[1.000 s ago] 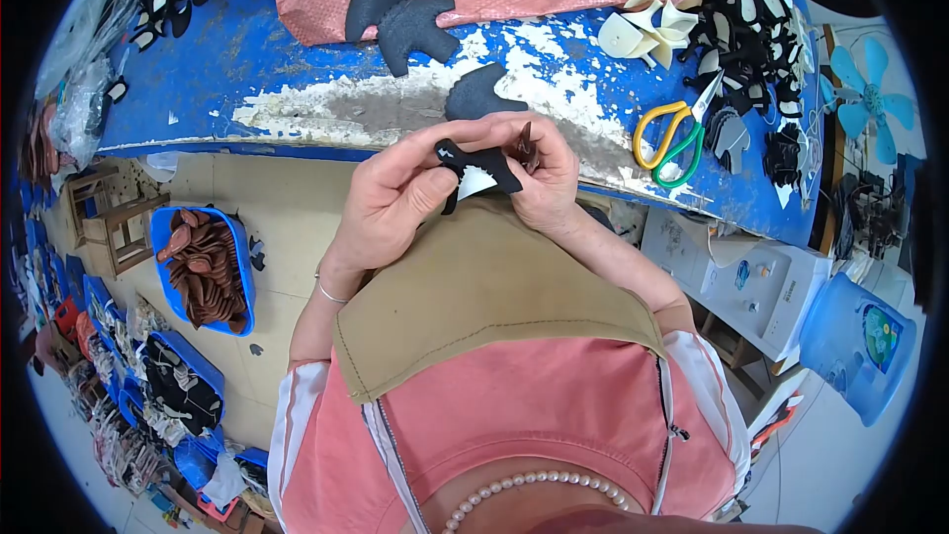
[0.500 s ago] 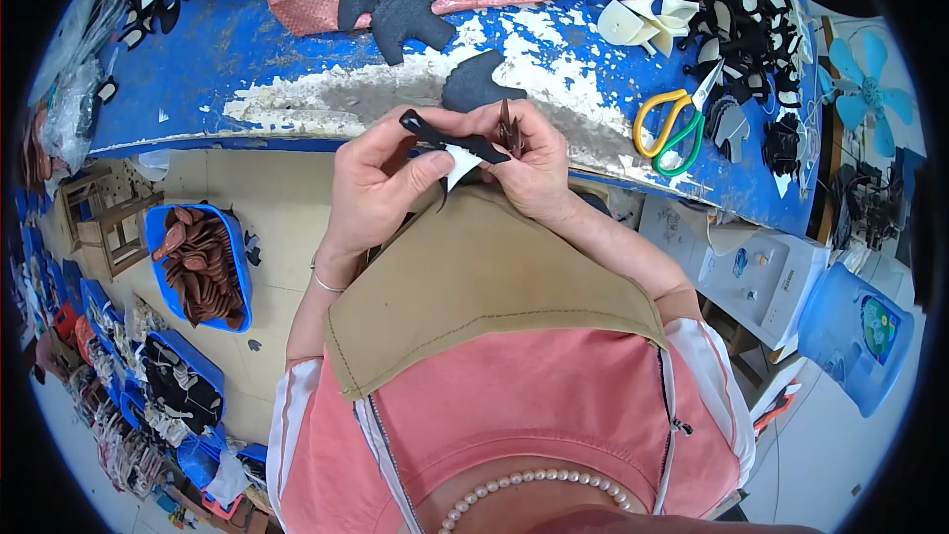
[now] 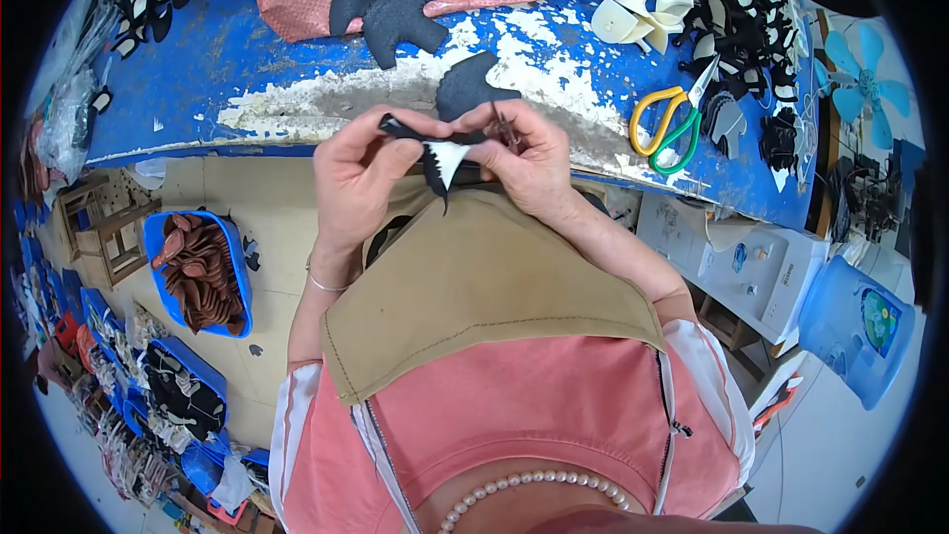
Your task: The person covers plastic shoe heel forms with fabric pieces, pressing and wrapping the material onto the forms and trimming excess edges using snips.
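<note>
One black piece, jagged white patch, clamped by left hand and right hand

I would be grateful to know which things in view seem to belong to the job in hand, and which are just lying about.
Seemingly part of the job:
black-and-white piece, pinched between left hand and right hand
brown thing in the right hand, kind unclear
dark cutouts on the table, perhaps
scissors, possibly

Probably just lying about:
fan
wooden stool
blue tub

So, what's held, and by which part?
Black-and-white piece, by opposite sides, in left hand and right hand; the right also grips something brown, place unclear.
</note>
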{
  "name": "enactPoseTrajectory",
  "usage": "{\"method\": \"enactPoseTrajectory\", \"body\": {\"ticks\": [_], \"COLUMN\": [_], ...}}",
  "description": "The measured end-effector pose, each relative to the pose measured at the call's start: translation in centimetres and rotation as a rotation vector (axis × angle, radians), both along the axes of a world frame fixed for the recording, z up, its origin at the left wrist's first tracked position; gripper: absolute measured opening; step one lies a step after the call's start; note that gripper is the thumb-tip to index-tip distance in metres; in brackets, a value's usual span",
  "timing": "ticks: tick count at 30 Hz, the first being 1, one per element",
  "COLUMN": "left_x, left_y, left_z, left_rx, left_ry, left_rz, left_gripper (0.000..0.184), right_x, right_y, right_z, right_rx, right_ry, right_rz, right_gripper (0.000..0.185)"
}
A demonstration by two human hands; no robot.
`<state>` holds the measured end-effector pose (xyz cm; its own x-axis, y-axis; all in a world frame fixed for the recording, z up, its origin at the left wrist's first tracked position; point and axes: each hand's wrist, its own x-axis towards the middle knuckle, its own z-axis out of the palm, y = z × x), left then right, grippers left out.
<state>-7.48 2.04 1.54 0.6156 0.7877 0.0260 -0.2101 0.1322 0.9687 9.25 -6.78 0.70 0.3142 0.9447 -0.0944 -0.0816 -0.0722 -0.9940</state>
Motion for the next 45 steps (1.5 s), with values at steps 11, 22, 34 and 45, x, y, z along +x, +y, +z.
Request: {"method": "enactPoseTrajectory", "body": {"ticks": [11, 22, 34, 45], "left_x": [-2.1, -0.6, 0.0, -0.2], "left_y": [1.8, 1.4, 0.6, 0.2], "left_z": [-1.6, -1.5, -0.6, -0.4], "left_rx": [0.021, 0.008, 0.564, 0.826], "left_ry": [-0.168, -0.235, -0.038, -0.023], "left_rz": [0.174, 0.115, 0.224, 0.163], "left_gripper": [0.011, 0.011, 0.014, 0.017], "right_x": [7.3, 7.1, 1.4, 0.4], "right_y": [1.2, 0.8, -0.5, 0.4], "right_z": [-0.4, -0.4, 4.5, 5.6], "right_rx": [-0.115, -0.186, -0.314, -0.466], "right_ry": [-0.818, -0.308, 0.326, 0.468], "right_rz": [-0.225, -0.139, 0.469, 0.546], "right_gripper": [0.035, 0.027, 0.038, 0.037]}}
